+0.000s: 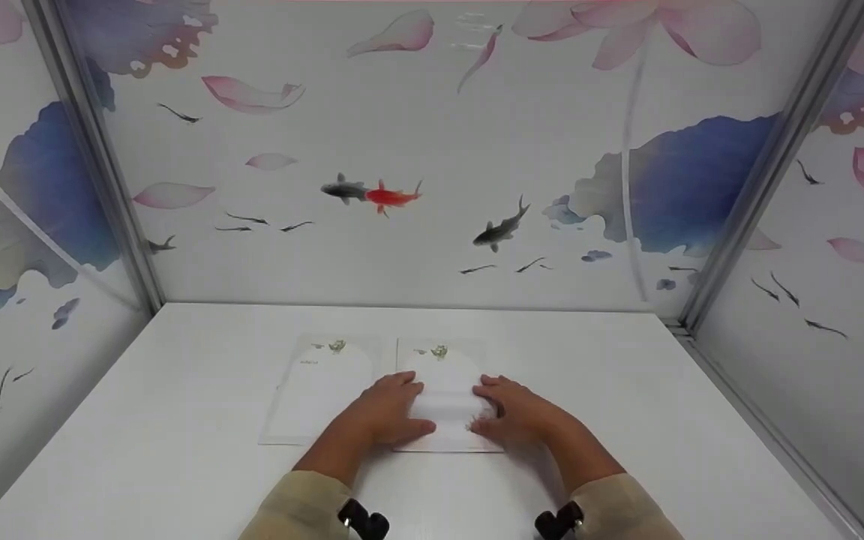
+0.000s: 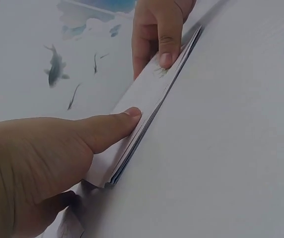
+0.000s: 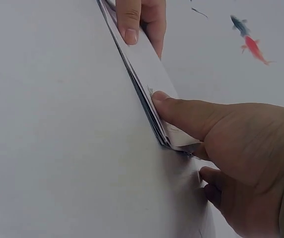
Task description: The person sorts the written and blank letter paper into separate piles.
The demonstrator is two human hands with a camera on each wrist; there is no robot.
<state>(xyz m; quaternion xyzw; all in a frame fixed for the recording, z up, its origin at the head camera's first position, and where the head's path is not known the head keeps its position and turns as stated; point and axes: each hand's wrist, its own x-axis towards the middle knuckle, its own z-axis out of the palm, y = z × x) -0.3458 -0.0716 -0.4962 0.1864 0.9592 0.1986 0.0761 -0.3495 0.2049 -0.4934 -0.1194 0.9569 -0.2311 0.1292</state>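
Observation:
A stack of white letter paper (image 1: 443, 375) with a small printed emblem near its top lies in front of me. My left hand (image 1: 383, 409) holds its left side, and my right hand (image 1: 526, 414) holds the right. In the left wrist view, the left thumb presses on top of the paper stack (image 2: 144, 91) close to its near edge, where several layers show. The right wrist view has the right thumb lying on top of the same stack (image 3: 149, 64), fingers curled at its end and partly hidden beneath.
Left of the stack lies a second white sheet or pad (image 1: 334, 390) with a similar emblem, partly behind my left forearm. Both lie on a white table (image 1: 177, 420). Panels with printed fish and petals (image 1: 432, 255) enclose the back and sides, with metal posts at the corners.

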